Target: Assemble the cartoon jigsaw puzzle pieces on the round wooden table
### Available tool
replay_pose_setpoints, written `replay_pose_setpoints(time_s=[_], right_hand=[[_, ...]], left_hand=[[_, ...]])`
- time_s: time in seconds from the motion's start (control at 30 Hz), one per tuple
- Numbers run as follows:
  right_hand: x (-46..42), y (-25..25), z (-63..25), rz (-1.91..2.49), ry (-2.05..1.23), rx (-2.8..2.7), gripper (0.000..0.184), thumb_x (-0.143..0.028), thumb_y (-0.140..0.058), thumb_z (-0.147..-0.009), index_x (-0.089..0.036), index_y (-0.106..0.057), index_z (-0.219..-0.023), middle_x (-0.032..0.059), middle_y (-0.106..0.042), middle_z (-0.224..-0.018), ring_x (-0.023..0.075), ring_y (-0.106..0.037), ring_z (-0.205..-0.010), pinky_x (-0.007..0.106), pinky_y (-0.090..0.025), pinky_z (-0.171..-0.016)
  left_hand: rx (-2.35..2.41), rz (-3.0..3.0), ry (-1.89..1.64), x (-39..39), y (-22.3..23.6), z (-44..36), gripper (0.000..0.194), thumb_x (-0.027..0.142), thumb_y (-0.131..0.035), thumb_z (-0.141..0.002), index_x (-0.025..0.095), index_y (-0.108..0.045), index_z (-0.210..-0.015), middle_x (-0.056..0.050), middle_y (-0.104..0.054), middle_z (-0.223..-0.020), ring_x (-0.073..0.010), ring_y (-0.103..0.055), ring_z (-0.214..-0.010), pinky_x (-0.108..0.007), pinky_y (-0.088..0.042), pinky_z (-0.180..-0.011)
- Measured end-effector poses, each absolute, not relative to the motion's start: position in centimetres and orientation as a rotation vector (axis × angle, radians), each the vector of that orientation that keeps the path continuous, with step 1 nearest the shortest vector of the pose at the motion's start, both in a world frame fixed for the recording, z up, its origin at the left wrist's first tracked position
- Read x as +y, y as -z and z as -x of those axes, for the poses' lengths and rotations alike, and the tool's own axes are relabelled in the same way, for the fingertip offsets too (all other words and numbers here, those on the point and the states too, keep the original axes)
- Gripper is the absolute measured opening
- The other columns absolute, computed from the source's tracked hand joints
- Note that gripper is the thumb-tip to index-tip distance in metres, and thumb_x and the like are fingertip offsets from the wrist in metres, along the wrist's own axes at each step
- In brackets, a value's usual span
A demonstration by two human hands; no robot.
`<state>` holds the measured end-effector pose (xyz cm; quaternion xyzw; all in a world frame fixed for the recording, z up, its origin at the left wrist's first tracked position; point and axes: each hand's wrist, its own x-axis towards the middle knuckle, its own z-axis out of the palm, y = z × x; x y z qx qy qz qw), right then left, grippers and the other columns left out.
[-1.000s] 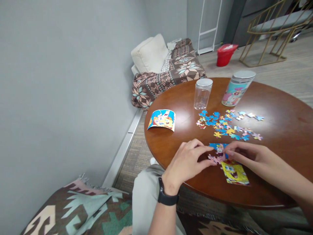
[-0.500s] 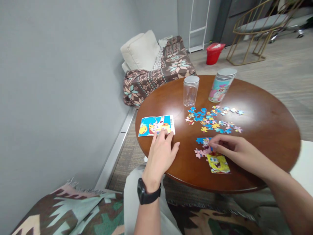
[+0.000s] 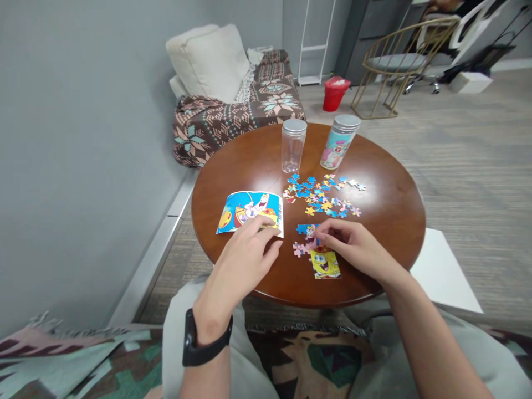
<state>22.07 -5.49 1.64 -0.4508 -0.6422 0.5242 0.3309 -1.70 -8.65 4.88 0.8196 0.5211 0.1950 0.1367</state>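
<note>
My left hand, wearing a black watch, has its fingers stretched over the lower right part of a cartoon picture sheet. The thumb is apart from the fingers, and the sheet looks slightly bowed. My right hand is closed in a pinch at the right edge of a partly joined puzzle; a puzzle piece seems to be between thumb and forefinger, mostly hidden by them. Just below is a joined yellow cartoon-face section. Several loose puzzle pieces lie beyond my hands.
On the round wooden table, a clear jar and a printed jar, both silver-lidded, stand at the back. Past the table are a draped sofa, a red bin and a gold-framed chair. A white panel is at right.
The view has turned right, so the scene sits farther left. My left hand has shifted on the sheet, which now looks more bowed. My right hand stays pinched at the puzzle.
</note>
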Motion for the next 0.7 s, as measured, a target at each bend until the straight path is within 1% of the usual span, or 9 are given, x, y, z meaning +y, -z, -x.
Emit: replay_pose_setpoints(time_s=[0.17, 0.33, 0.43, 0.5, 0.6, 0.7], right_hand=[[-5.5, -1.6, -22.2, 1.18, -1.372, -1.691, 0.039, -0.057, -0.067, -0.085, -0.018, -0.07, -0.083, 0.0079, -0.074, -0.087, 0.0204, -0.069, -0.08, 0.032, -0.057, -0.075], [-5.4, -1.7, -22.2, 1.17, -1.356, -1.713, 0.038, -0.056, -0.067, -0.085, -0.018, -0.071, -0.083, 0.0069, -0.074, -0.086, 0.02, -0.069, -0.079, 0.032, -0.056, -0.075], [-5.4, -1.7, -22.1, 1.162, -1.372, -1.711, 0.037, -0.056, -0.066, -0.086, -0.019, -0.071, -0.083, 0.0066, -0.074, -0.087, 0.02, -0.069, -0.081, 0.032, -0.056, -0.076], [-5.5, -1.7, -22.1, 1.166, -1.376, -1.706, 0.038, -0.056, -0.066, -0.086, -0.019, -0.071, -0.083, 0.0067, -0.074, -0.087, 0.02, -0.069, -0.081, 0.032, -0.056, -0.077], [-5.5, -1.8, -22.1, 1.17, -1.378, -1.703, 0.039, -0.057, -0.066, -0.085, -0.018, -0.071, -0.082, 0.0069, -0.074, -0.087, 0.0196, -0.069, -0.08, 0.031, -0.056, -0.076], [-5.5, -1.8, -22.1, 1.167, -1.381, -1.7, 0.04, -0.057, -0.067, -0.085, -0.018, -0.07, -0.082, 0.007, -0.074, -0.086, 0.0192, -0.069, -0.079, 0.03, -0.057, -0.075]], left_hand=[[1.349, -2.456, -0.643, -8.4, -4.6, 0.6, 0.015, 0.014, -0.056, -0.094, 0.019, -0.07, -0.099, -0.005, -0.064, -0.104, -0.0194, -0.061, -0.098, -0.037, -0.052, -0.09], [1.253, -2.556, -0.507, -8.6, -3.9, -0.2, 0.015, 0.02, -0.057, -0.097, 0.019, -0.07, -0.104, -0.006, -0.061, -0.103, -0.0199, -0.057, -0.098, -0.037, -0.05, -0.088], [1.273, -2.549, -0.424, -8.6, -3.8, -0.3, 0.016, 0.024, -0.055, -0.098, 0.019, -0.07, -0.1, -0.006, -0.06, -0.101, -0.0196, -0.056, -0.097, -0.037, -0.049, -0.087], [1.303, -2.508, -0.403, -8.6, -3.8, -0.3, 0.014, 0.025, -0.057, -0.098, 0.018, -0.07, -0.097, -0.005, -0.059, -0.1, -0.0196, -0.056, -0.097, -0.036, -0.049, -0.088], [1.3, -2.459, -0.399, -8.6, -4.1, -0.2, 0.008, 0.023, -0.062, -0.095, 0.018, -0.067, -0.096, -0.005, -0.061, -0.102, -0.0199, -0.056, -0.102, -0.037, -0.048, -0.094], [1.281, -2.43, -0.389, -8.6, -4.2, -0.1, 0.007, 0.024, -0.063, -0.094, 0.017, -0.066, -0.096, -0.004, -0.062, -0.104, -0.0199, -0.057, -0.103, -0.039, -0.048, -0.097]])
